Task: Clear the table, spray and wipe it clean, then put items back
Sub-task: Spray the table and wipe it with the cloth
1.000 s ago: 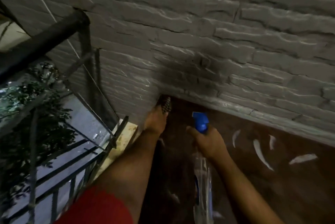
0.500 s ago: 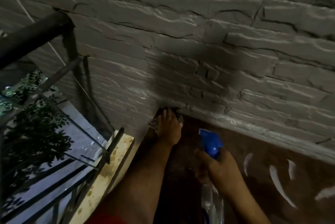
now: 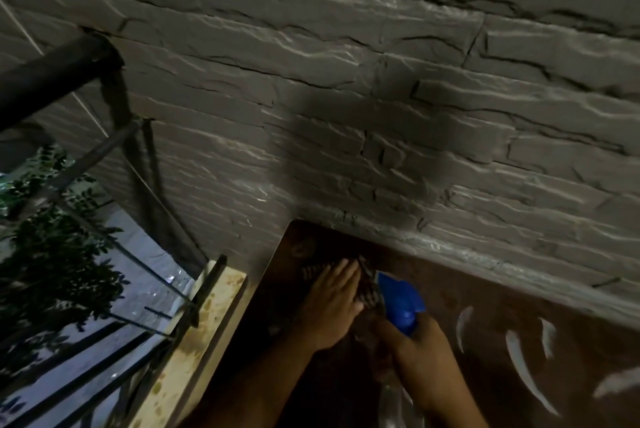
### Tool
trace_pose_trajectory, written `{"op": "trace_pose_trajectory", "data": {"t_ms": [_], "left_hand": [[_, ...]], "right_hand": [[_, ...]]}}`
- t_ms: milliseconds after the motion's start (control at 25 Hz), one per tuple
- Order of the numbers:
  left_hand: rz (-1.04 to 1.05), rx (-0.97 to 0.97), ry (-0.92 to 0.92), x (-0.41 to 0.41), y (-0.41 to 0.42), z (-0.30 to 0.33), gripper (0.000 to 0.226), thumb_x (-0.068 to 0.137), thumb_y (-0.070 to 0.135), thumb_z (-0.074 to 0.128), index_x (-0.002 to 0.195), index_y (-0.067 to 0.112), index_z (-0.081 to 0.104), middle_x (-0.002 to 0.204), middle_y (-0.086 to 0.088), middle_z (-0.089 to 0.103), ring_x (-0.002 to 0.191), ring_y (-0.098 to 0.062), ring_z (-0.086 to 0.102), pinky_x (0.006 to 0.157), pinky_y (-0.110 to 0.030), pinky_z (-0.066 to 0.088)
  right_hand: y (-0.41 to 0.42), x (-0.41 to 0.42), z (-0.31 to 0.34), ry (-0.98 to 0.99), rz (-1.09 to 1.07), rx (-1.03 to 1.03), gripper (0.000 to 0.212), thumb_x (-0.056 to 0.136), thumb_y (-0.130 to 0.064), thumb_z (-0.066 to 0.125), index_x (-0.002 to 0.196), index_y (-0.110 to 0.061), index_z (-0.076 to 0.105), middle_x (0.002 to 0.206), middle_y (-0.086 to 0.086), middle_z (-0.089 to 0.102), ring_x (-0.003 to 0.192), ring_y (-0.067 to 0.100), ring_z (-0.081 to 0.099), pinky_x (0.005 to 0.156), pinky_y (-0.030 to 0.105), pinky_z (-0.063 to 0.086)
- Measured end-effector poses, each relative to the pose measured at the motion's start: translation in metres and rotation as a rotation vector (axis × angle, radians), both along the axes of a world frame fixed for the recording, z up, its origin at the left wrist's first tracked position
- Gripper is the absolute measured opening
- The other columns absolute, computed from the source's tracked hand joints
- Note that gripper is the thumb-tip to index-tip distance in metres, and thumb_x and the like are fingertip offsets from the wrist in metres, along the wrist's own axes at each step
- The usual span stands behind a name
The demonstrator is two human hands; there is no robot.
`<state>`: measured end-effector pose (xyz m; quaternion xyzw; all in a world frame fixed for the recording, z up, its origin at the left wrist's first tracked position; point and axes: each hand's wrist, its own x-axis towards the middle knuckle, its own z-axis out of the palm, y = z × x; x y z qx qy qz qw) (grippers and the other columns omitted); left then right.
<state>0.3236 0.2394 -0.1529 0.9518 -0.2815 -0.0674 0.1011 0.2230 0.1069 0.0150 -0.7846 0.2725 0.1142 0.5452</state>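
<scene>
A dark brown table (image 3: pixel 485 292) with white leaf marks stands against the stone wall. My left hand (image 3: pixel 332 303) lies flat on a checked cloth (image 3: pixel 367 285), pressing it onto the table near the far left corner. Only the cloth's edges show past my fingers. My right hand (image 3: pixel 419 348) grips a clear spray bottle by its neck, just right of the left hand. The bottle's blue spray head (image 3: pixel 398 299) points toward the cloth, and its clear body (image 3: pixel 398 403) runs down to the frame's bottom edge.
A grey stone wall (image 3: pixel 381 115) rises directly behind the table. At the left runs a black metal railing (image 3: pixel 52 81) with a stained pale ledge (image 3: pixel 194 348) beside the table's left edge. Leafy plants (image 3: pixel 52 261) and ground lie below the railing.
My left hand with the cloth has drawn back from the far corner toward me and rightward, closer to the spray bottle. The view has tilted down toward the table.
</scene>
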Motion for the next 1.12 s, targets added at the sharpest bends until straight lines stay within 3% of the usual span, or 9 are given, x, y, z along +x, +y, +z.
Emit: {"op": "trace_pose_trajectory", "data": {"t_ms": [120,200,280,360,400,520,720,920,1120], "left_hand": [[0.336,0.029,-0.003,0.059,0.039,0.006,0.061,0.1,0.049,0.018,0.154,0.02,0.02,0.164,-0.005,0.004,0.15,-0.022,-0.008,0.122,-0.046,0.001],[0.488,0.038,0.101,0.076,0.017,0.023,0.057,0.101,0.045,0.029,0.151,0.019,0.027,0.163,-0.011,0.009,0.15,-0.028,-0.003,0.119,-0.048,0.001],[0.173,-0.006,0.065,0.038,-0.009,0.009,0.057,0.096,0.046,0.027,0.147,0.022,0.035,0.161,-0.009,0.017,0.149,-0.027,-0.002,0.117,-0.05,0.006],[-0.144,0.026,-0.007,-0.008,0.005,-0.015,0.058,0.092,0.05,0.023,0.144,0.031,0.038,0.161,-0.002,0.021,0.149,-0.02,-0.002,0.117,-0.05,0.009],[-0.125,0.018,-0.006,-0.002,0.021,-0.011,0.057,0.092,0.053,0.022,0.145,0.034,0.036,0.161,0.001,0.019,0.149,-0.017,-0.004,0.118,-0.049,0.009],[0.328,0.075,0.06,0.065,0.035,0.008,0.058,0.099,0.052,0.022,0.153,0.031,0.019,0.164,-0.003,0.003,0.149,-0.023,-0.011,0.117,-0.05,-0.003],[-0.097,0.072,0.042,0.002,0.02,0.003,0.06,0.093,0.059,0.015,0.15,0.039,0.022,0.164,0.007,0.006,0.147,-0.013,-0.013,0.114,-0.048,-0.014],[0.375,0.103,0.174,0.063,0.017,0.033,0.058,0.101,0.051,0.024,0.154,0.032,0.012,0.164,-0.005,-0.005,0.149,-0.026,-0.013,0.115,-0.057,-0.007],[-0.237,0.056,0.054,-0.039,0.037,0.007,0.053,0.095,0.054,0.029,0.146,0.04,0.028,0.163,0.005,0.01,0.15,-0.016,-0.006,0.118,-0.054,0.007]], "right_hand": [[-0.001,-0.005,0.002,-0.009,-0.056,0.019,0.025,0.069,-0.036,0.076,0.082,-0.016,0.067,0.071,0.007,0.073,0.067,0.024,0.069,0.071,0.044,0.056],[-0.005,-0.003,0.002,-0.023,-0.046,0.021,0.027,0.069,-0.038,0.074,0.083,-0.016,0.067,0.069,0.006,0.073,0.064,0.02,0.069,0.065,0.039,0.056],[-0.004,-0.004,0.007,-0.021,-0.02,0.04,0.024,0.072,-0.037,0.073,0.08,-0.015,0.067,0.063,0.006,0.071,0.057,0.017,0.067,0.059,0.036,0.056],[0.002,-0.003,0.011,-0.029,0.007,0.051,0.02,0.074,-0.035,0.073,0.08,-0.017,0.065,0.062,0.005,0.069,0.06,0.022,0.067,0.066,0.044,0.057],[0.004,-0.004,0.012,-0.035,0.005,0.047,0.019,0.073,-0.035,0.072,0.08,-0.019,0.065,0.062,0.004,0.068,0.062,0.023,0.066,0.07,0.047,0.056],[0.006,-0.003,0.013,-0.047,-0.014,0.025,0.024,0.07,-0.04,0.07,0.08,-0.019,0.063,0.061,0.003,0.066,0.058,0.02,0.063,0.067,0.046,0.055],[0.002,-0.002,0.012,-0.059,-0.026,-0.001,0.021,0.075,-0.038,0.069,0.077,-0.017,0.063,0.056,0.002,0.068,0.05,0.014,0.063,0.055,0.034,0.052],[0.002,-0.006,0.012,-0.046,-0.028,-0.011,0.027,0.077,-0.037,0.068,0.085,-0.012,0.062,0.061,0.005,0.066,0.052,0.017,0.062,0.055,0.037,0.052],[0.003,-0.016,0.017,-0.046,-0.01,0.041,0.026,0.079,-0.036,0.066,0.09,-0.012,0.062,0.067,0.007,0.066,0.058,0.021,0.061,0.062,0.041,0.052]]}}
